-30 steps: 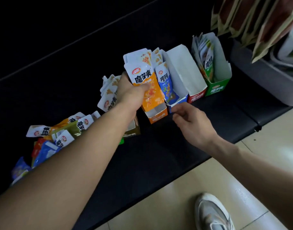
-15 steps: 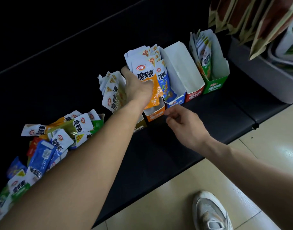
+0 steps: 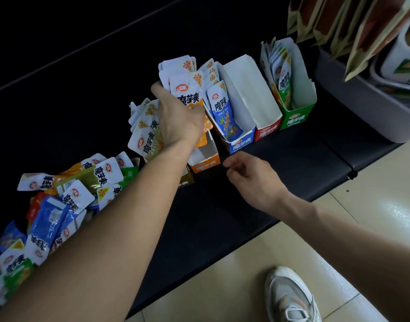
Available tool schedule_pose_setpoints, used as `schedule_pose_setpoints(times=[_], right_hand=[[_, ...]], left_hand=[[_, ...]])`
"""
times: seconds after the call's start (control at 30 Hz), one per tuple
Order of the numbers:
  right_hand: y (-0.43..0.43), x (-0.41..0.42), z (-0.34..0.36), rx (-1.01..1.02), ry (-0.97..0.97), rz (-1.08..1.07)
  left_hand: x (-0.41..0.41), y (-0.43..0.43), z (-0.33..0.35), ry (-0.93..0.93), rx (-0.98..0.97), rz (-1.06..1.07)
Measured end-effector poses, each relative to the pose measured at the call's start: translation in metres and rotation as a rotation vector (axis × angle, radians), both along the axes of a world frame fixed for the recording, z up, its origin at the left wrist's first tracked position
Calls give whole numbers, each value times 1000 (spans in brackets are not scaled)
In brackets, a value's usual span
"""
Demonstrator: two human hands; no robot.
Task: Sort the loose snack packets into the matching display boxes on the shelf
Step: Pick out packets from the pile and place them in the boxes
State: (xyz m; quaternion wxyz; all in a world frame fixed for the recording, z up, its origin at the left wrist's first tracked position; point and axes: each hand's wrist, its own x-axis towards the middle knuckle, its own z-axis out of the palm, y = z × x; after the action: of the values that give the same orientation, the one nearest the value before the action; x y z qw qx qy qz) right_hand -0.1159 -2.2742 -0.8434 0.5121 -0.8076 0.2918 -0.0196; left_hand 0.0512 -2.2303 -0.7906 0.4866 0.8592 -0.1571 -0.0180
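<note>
A row of display boxes stands on the black shelf (image 3: 280, 159): an orange box (image 3: 205, 165), a blue box (image 3: 242, 142) with blue packets, a red box (image 3: 268, 131) showing only its white inside, and a green box (image 3: 297, 117) with green packets. My left hand (image 3: 178, 119) grips a stack of orange packets (image 3: 187, 89) standing in the orange box. My right hand (image 3: 252, 177) hovers just in front of the boxes with fingers loosely curled, holding nothing. A heap of loose mixed packets (image 3: 60, 196) lies at the left, partly hidden by my left forearm.
An olive box (image 3: 186, 180) with yellowish packets (image 3: 146, 133) sits left of the orange one, mostly behind my arm. A grey bin (image 3: 352, 89) and hanging brown bags (image 3: 362, 26) fill the right end. Tiled floor and my shoe (image 3: 292, 296) lie below the shelf edge.
My left hand has pushed the orange packets further down into the orange box. My right hand has drawn back slightly from the front of the boxes.
</note>
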Motion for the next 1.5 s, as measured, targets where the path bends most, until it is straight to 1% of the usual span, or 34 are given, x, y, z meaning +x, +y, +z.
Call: schedule_pose_setpoints(times=[0.13, 0.2, 0.3, 0.5, 0.63, 0.73, 0.93, 1.07, 1.2, 1.27, 1.37, 1.5], right_hand=[[4, 9, 6, -250, -89, 146], [4, 21, 12, -340, -130, 153], [3, 38, 24, -335, -114, 125], [9, 48, 27, -288, -80, 203], [2, 47, 23, -227, -72, 136], [-1, 45, 19, -282, -32, 77], [7, 41, 14, -396, 41, 190], [4, 42, 16, -448, 72, 193], [3, 40, 16, -500, 118, 229], [3, 41, 16, -510, 136, 252], [2, 41, 15, -526, 142, 273], [1, 41, 15, -535, 142, 278]], left_hand=[[1, 1, 3, 75, -88, 18], [3, 3, 6, 99, -120, 30], [7, 12, 12, 140, -158, 16], [9, 25, 15, 219, -246, -22], [9, 26, 9, 230, -210, -32], [13, 24, 6, 171, -148, -41], [10, 15, -4, 103, -13, -108], [9, 9, -9, 101, -22, -103], [9, 10, -16, 32, 49, -153], [11, 13, -18, 9, 74, -151], [18, 17, -17, 26, 73, -140], [28, 26, -13, -24, 105, -133]])
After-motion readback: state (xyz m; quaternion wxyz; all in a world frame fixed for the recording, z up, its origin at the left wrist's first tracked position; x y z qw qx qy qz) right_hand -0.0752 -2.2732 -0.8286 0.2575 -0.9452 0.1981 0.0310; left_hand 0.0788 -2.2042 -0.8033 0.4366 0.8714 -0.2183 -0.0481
